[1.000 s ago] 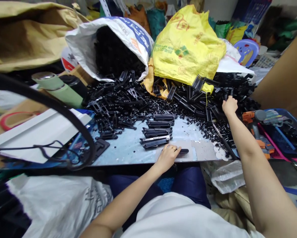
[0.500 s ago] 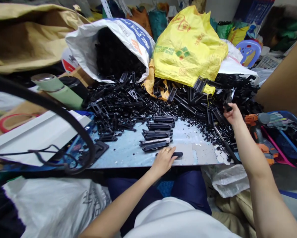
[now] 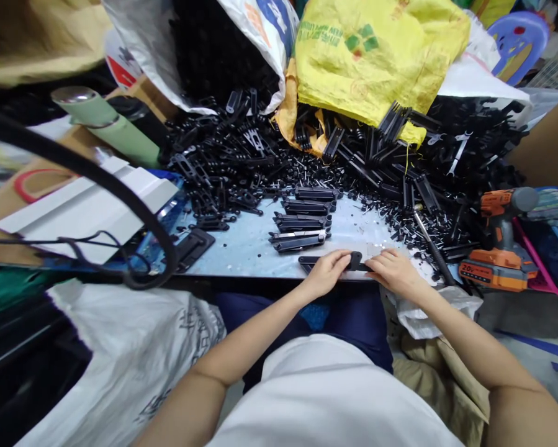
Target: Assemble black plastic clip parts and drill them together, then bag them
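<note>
At the front edge of the table, my left hand (image 3: 326,274) is closed, thumb and fingers pinching a black plastic part (image 3: 355,260) with a rounded end. My right hand (image 3: 396,272) comes in from the other side, its fingertips closed on the same part's narrow right end. A long black bar (image 3: 307,264) sticks out to the left from under my left hand; whether it joins the pinched part is hidden. Just beyond, several folded black arm-like pieces (image 3: 305,221) lie in a row, one above another.
Heaps of black parts (image 3: 223,155) and small pins cover the back, below a white sack (image 3: 143,43) and a yellow sack (image 3: 372,62). An orange cordless drill (image 3: 497,264) stands at right, near a black-handled metal tool (image 3: 430,242). A thick black cable (image 3: 106,186) arches at left.
My right hand has come from the parts heap at the right to the front edge, meeting my left hand at the black part. My left hand has shifted slightly right. The view has tilted down.
</note>
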Available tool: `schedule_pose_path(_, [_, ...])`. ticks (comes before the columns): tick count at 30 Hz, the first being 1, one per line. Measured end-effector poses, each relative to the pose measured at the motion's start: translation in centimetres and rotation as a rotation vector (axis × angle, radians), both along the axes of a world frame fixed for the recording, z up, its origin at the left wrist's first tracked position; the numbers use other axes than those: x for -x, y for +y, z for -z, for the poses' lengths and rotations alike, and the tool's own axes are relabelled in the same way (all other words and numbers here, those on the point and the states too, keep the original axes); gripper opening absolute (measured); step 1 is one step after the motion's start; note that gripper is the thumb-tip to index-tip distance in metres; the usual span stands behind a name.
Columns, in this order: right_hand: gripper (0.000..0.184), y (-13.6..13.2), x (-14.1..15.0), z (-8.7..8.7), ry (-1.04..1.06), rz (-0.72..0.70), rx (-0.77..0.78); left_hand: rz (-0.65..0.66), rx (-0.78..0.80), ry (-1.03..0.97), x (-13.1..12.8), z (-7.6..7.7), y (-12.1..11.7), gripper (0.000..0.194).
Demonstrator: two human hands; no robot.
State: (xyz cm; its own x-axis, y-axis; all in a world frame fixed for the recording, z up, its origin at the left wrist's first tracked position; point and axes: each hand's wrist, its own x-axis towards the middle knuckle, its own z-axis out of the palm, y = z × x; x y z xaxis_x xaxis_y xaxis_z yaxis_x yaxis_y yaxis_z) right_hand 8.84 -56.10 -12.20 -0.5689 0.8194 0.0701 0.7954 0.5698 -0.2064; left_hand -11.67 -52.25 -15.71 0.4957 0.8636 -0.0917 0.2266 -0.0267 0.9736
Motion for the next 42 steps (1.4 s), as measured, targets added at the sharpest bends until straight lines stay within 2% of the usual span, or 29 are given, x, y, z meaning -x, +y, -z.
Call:
schedule_pose_path(2, [0.030, 0.3, -0.5, 0.9, -0.112, -0.082, 0.062, 0.079, -0.297, 0.236, 0.7, 0.0, 0.5, 0.034])
schedule_pose_path(4, [0.030, 0.2, -0.5, 1.9, -0.174, -0.091, 0.097, 0.230, -0.469, 0.466, 1.0, 0.1, 1.2, 0.031])
schedule_pose_path(7, [0.031, -0.1, 0.2, 2.7, -0.201, -0.063, 0.116, 0.407, -0.546, 0.681, 0.9, 0.1, 1.9, 0.026])
schedule_pose_path(10, [0.033, -0.2, 1.1, 2.9, -0.199, -0.064, 0.147, 0.437, -0.567, 0.770, 0.6, -0.2, 2.1, 0.025])
schedule_pose_path(15, [0.037, -0.2, 2.0, 3.1, -0.241, 0.013, 0.096, 0.435, -0.561, 0.790, 0.7, -0.8, 1.8, 0.032])
schedule_pose_path(19, [0.040, -0.6, 2.2, 3.5, -0.242, 0.033, -0.001, 0.446, -0.577, 0.764, 0.9, -0.5, 1.7, 0.062])
schedule_pose_path(21, [0.040, -0.9, 2.2, 3.6, -0.240, 0.037, -0.043, 0.448, -0.588, 0.760, 1.0, -0.2, 1.7, 0.068])
schedule_pose_path(27, [0.039, -1.5, 2.3, 3.7, -0.214, 0.064, -0.179, 0.434, -0.637, 0.733, 1.0, 0.2, 1.7, 0.068])
schedule_pose_path(35, [0.034, -1.7, 3.1, 2.3, -0.182, 0.035, -0.387, 0.359, -0.648, 0.616, 1.4, 1.2, 1.4, 0.054])
schedule_pose_path(38, [0.033, -1.4, 3.1, 1.9, -0.192, 0.020, -0.390, 0.343, -0.636, 0.590, 1.6, 1.0, 1.8, 0.055])
schedule_pose_path(42, [0.037, -0.4, 2.7, 1.5, -0.164, -0.042, -0.388, 0.387, -0.571, 0.610, 1.6, 0.4, 2.6, 0.060])
